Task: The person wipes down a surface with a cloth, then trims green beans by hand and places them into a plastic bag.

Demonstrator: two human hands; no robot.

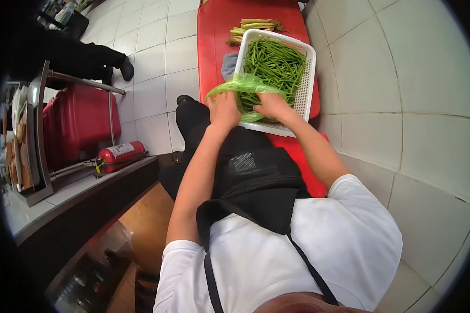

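A white perforated plastic basket (310, 78) holds a heap of long green beans (277, 60). Over its near left corner, a thin light-green plastic bag (245, 82) is spread between my hands. My left hand (224, 108) is closed on the bag's left side, its fingertips partly covered by the film. At the bag's right side, my right hand (273, 106) is closed with fingers bent inward, the film touching it and beans close below. Its fingertips are partly hidden, so whether beans are also in it is unclear.
The basket stands on a red bench (212, 52), with pale-green stalks (256, 25) behind it and a grey cloth (229, 65) beside it. A tiled wall (360, 78) runs along the right. At left are a fire extinguisher (121, 155), a red bin (83, 120) and another person's legs (96, 58).
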